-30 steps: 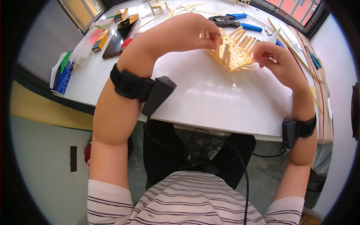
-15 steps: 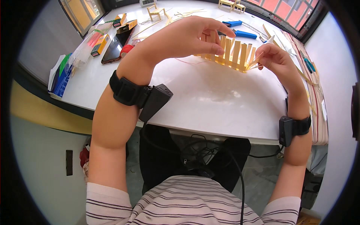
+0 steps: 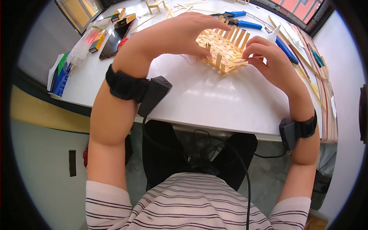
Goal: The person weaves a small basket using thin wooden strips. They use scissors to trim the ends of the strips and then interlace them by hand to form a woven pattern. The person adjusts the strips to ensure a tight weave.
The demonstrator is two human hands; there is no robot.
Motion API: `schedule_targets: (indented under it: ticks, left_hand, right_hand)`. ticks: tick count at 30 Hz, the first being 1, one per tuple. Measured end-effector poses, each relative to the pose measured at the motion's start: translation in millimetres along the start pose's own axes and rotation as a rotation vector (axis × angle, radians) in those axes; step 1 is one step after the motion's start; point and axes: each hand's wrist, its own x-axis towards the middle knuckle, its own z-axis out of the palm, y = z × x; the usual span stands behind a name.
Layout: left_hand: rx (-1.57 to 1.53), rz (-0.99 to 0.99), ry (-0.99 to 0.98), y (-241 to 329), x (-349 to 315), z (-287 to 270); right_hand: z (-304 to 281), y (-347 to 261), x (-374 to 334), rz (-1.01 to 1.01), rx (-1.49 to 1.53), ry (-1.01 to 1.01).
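Note:
A small woven basket (image 3: 222, 48) of pale bamboo strips lies between my hands, its checkered weave facing up and several upright stakes standing along its edges. My left hand (image 3: 188, 36) curves around the basket's left side, thumb at the near-left edge and fingers reaching over the far side. At the right corner, my right hand (image 3: 268, 57) is closed in a pinch on thin strips that come off the rim. A thin red thread trails near the basket's left edge. Part of the basket is hidden behind my left hand.
Beyond the basket lie blue-handled pliers (image 3: 249, 25). A blue-handled tool (image 3: 286, 50) rests right of my right hand, and green-handled scissors (image 3: 317, 59) lie on a striped cloth (image 3: 330, 115). At left are a phone (image 3: 109, 48) and small boxes (image 3: 98, 41). A tiny chair (image 3: 155, 5) stands at the back.
The basket has tilted so its woven surface now shows, where before mainly a row of stakes did. My right hand has shifted slightly left; my left hand still holds the left side.

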Motion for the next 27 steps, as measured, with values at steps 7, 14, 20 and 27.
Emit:
schedule_targets:
  ticks: [7, 14, 20, 27]
  left_hand:
    - [-0.023, 0.038, -0.141, 17, -2, -19]
    - [0.132, 0.064, -0.086, 21, -3, -14]
    - [0.167, 0.125, 0.081, 12, 8, 6]
    - [0.089, 0.065, 0.005, 2, 15, 20]
  right_hand:
    - [0, -11, 1, -0.012, -0.125, 0.010]
    - [4, -15, -1, 0.047, -0.184, 0.061]
    - [7, -14, 0, 0.047, -0.213, 0.083]
    - [7, -17, 1, 0.077, -0.250, 0.066]
